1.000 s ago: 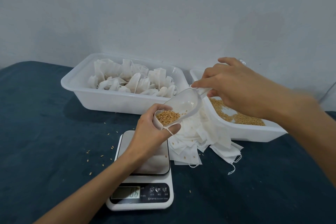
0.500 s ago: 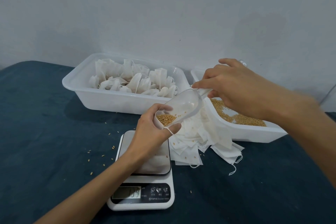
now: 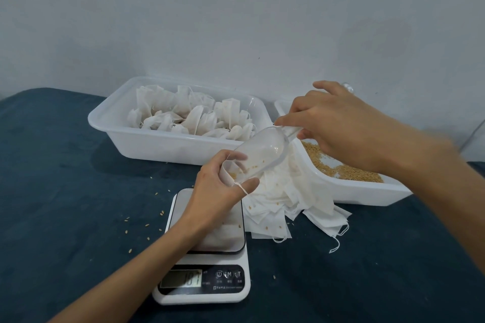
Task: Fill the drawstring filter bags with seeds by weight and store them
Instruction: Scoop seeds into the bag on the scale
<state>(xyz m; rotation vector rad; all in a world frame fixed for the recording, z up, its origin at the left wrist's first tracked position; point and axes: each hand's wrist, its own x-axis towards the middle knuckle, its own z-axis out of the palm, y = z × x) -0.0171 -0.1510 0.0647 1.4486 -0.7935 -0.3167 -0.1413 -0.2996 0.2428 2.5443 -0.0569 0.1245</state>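
The left hand [image 3: 219, 191] grips the open mouth of a bag [image 3: 227, 172] over the scale [image 3: 203, 265], its drawstring looped across the thumb. The right hand [image 3: 338, 126] pinches the handle of a clear scoop [image 3: 258, 156], whose lip is tilted down into the bag with only a few seeds [image 3: 242, 171] left inside. Just right of the left hand lies a pile of empty bags [image 3: 288, 199]; beyond it stands a tub [image 3: 162, 144] of filled bags, and under the right hand a seed tub [image 3: 367, 193].
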